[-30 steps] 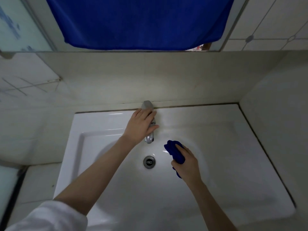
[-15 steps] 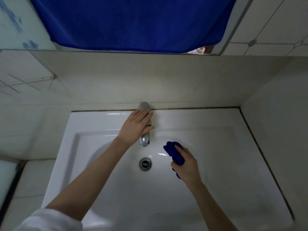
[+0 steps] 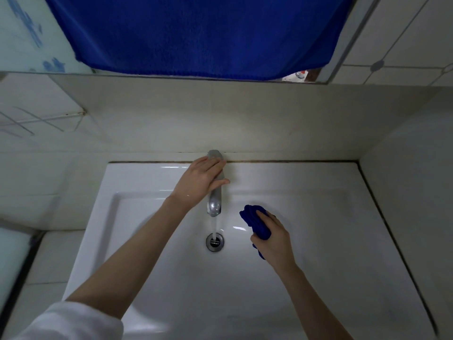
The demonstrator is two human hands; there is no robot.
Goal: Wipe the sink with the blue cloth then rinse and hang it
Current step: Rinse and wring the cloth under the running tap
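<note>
A white rectangular sink (image 3: 306, 253) fills the lower view, with a round metal drain (image 3: 215, 242) in its middle. My left hand (image 3: 199, 184) rests on the chrome faucet (image 3: 215, 204), fingers laid over its handle at the back. A thin stream of water falls from the spout onto the drain. To the right of the stream, my right hand (image 3: 273, 238) grips a bunched blue cloth (image 3: 255, 222) just above the basin; the cloth is apart from the water.
A large blue towel (image 3: 201, 35) hangs over the mirror above the tiled backsplash. A tiled wall (image 3: 414, 168) closes the right side. A wire rack (image 3: 49, 121) sticks out of the left wall. White counter (image 3: 41, 266) lies left of the sink.
Water now runs from the spout, where none ran before. My left hand has stayed on the faucet handle, and my right hand still holds the cloth beside the drain.
</note>
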